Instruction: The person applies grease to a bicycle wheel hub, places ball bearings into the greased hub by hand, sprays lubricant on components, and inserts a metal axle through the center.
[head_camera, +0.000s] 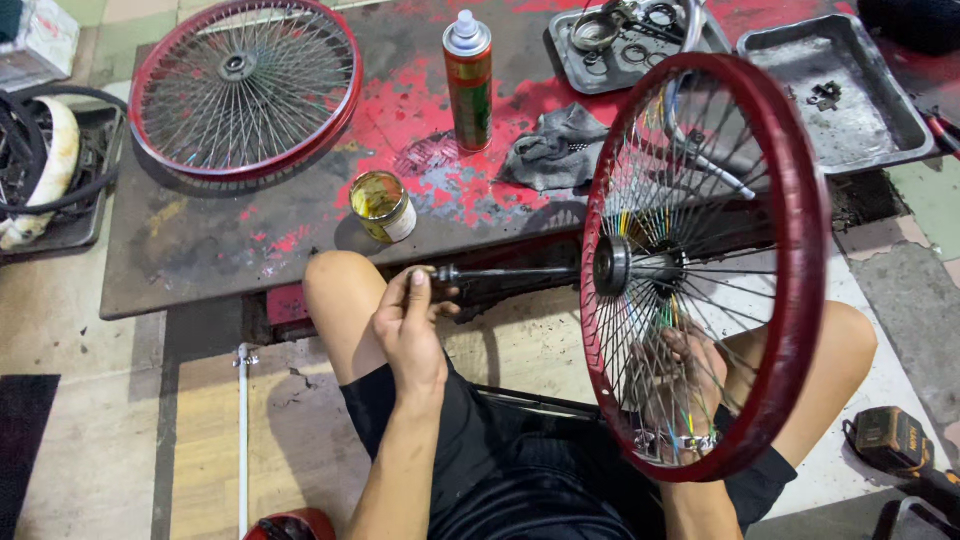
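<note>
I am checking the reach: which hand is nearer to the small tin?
Left. The left hand holds a tool just below the tin; the right hand is far right, behind the wheel spokes.

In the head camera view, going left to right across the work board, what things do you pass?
Flat red spoked wheel → small open tin → spray can → grey rag → upright red wheel → metal tray.

Place: we see a bicycle repair workshop.
Worktop (200, 250): low, metal, smeared with red paint.
Signs: we count spoked wheels (245, 85), metal parts trays (850, 90), spray can (468, 80), oily rag (555, 150).
</note>
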